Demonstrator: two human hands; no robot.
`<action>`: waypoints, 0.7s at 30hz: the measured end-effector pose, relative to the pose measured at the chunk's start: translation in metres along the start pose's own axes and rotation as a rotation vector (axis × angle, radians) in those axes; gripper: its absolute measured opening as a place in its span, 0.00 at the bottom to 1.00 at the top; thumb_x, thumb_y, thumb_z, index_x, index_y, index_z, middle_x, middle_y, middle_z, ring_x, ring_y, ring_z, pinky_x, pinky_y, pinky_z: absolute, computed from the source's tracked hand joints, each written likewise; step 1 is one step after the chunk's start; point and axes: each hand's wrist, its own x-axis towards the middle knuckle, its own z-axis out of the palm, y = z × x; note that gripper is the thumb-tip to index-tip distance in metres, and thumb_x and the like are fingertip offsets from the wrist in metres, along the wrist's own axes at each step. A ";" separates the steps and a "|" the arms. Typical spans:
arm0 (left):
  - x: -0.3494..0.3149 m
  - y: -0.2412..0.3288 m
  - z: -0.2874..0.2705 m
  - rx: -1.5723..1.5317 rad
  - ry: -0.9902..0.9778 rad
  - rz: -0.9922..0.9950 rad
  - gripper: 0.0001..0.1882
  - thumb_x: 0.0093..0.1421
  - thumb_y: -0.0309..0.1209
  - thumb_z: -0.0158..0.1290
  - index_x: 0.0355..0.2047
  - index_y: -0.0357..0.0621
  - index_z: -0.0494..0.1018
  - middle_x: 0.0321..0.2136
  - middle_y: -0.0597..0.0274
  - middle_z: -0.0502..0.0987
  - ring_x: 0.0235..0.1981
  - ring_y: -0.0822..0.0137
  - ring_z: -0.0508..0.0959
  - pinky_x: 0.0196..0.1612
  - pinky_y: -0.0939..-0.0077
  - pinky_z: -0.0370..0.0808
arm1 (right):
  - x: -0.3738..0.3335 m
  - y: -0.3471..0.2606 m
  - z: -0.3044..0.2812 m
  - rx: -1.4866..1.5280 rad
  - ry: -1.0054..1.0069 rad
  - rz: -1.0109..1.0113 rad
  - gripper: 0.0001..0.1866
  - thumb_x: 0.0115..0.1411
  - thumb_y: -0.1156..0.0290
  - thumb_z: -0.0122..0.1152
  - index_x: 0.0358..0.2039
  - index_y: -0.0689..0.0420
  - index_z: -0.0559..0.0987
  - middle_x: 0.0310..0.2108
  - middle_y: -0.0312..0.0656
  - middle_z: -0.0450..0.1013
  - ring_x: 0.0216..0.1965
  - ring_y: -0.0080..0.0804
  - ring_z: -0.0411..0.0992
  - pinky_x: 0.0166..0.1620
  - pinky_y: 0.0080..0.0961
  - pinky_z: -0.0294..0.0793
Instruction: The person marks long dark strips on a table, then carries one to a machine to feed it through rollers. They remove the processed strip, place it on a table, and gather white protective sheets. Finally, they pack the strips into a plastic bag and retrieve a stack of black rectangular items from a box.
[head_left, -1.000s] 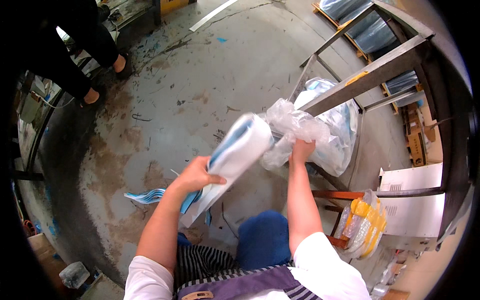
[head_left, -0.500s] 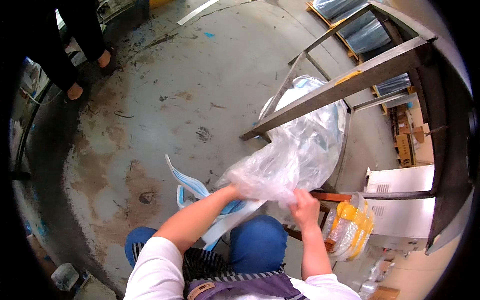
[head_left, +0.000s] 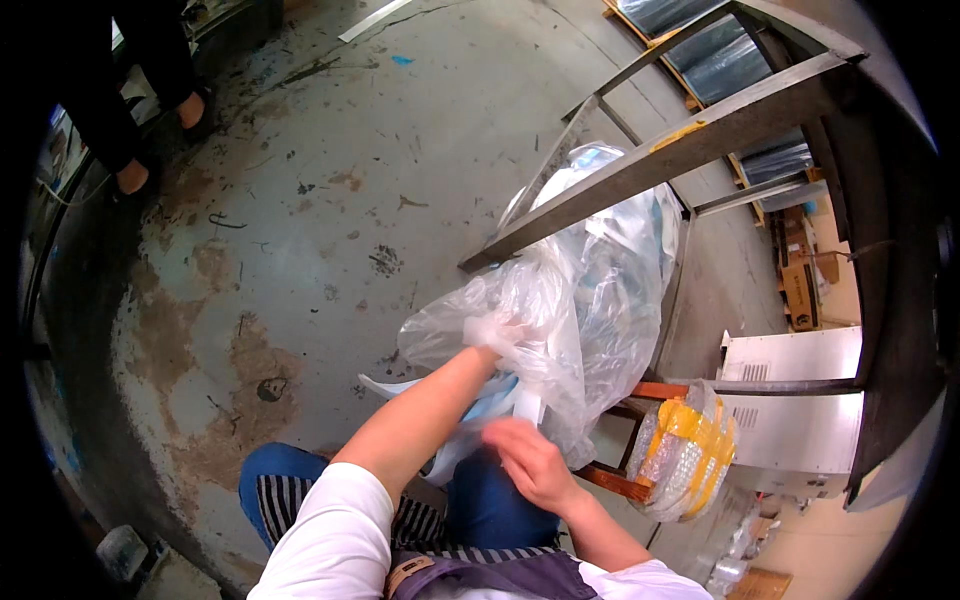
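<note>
A large clear plastic bag (head_left: pixel 625 300), stuffed with pale blue and white material, stands on the floor in front of me. My left hand (head_left: pixel 503 335) is wrapped in the loose film of its mouth, which hides the fingers. Below it, blue and white strips of soft layered material (head_left: pixel 490 400) hang from the bag's mouth over my lap. My right hand (head_left: pixel 530 462) is beside these strips, off the bag film. Its fingers look stretched out, their tips smeared by motion, and I see nothing in them.
A metal frame (head_left: pixel 640 165) crosses over the bag. At right are a wooden stool (head_left: pixel 612 482), its seat padded with bubble wrap and yellow tape (head_left: pixel 690 450), and a white cabinet (head_left: pixel 790 415). Another person's legs (head_left: pixel 150 70) stand at the far left.
My right hand has let go of the bag's edge and moved left and down toward the strips. My left hand has moved up and forward, deeper into the film, and the bag's mouth has spread.
</note>
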 end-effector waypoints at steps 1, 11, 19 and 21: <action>0.003 -0.002 -0.008 0.208 -0.044 -0.036 0.22 0.60 0.38 0.49 0.52 0.43 0.66 0.43 0.56 0.73 0.42 0.58 0.74 0.48 0.63 0.71 | 0.007 0.008 0.002 -0.084 0.072 0.082 0.14 0.56 0.73 0.57 0.41 0.66 0.75 0.43 0.53 0.72 0.47 0.49 0.70 0.49 0.33 0.69; -0.001 -0.032 -0.005 0.613 0.328 -0.051 0.19 0.57 0.40 0.46 0.44 0.45 0.74 0.44 0.52 0.74 0.48 0.55 0.73 0.50 0.60 0.70 | 0.043 0.054 0.010 -0.092 0.302 0.510 0.23 0.56 0.62 0.62 0.44 0.69 0.73 0.39 0.59 0.73 0.41 0.52 0.71 0.44 0.37 0.69; 0.000 0.030 0.004 0.816 0.017 -0.151 0.24 0.57 0.45 0.48 0.50 0.44 0.71 0.48 0.52 0.73 0.53 0.52 0.69 0.57 0.59 0.64 | 0.045 0.056 0.006 -0.276 0.260 0.599 0.24 0.62 0.53 0.53 0.40 0.67 0.75 0.40 0.61 0.73 0.42 0.59 0.70 0.45 0.44 0.67; -0.003 0.052 0.002 1.043 -0.079 -0.090 0.24 0.58 0.45 0.47 0.50 0.45 0.71 0.49 0.52 0.72 0.54 0.52 0.68 0.59 0.59 0.62 | 0.040 0.073 -0.001 -0.371 0.125 0.736 0.30 0.61 0.45 0.49 0.43 0.65 0.75 0.40 0.61 0.73 0.44 0.58 0.70 0.47 0.42 0.67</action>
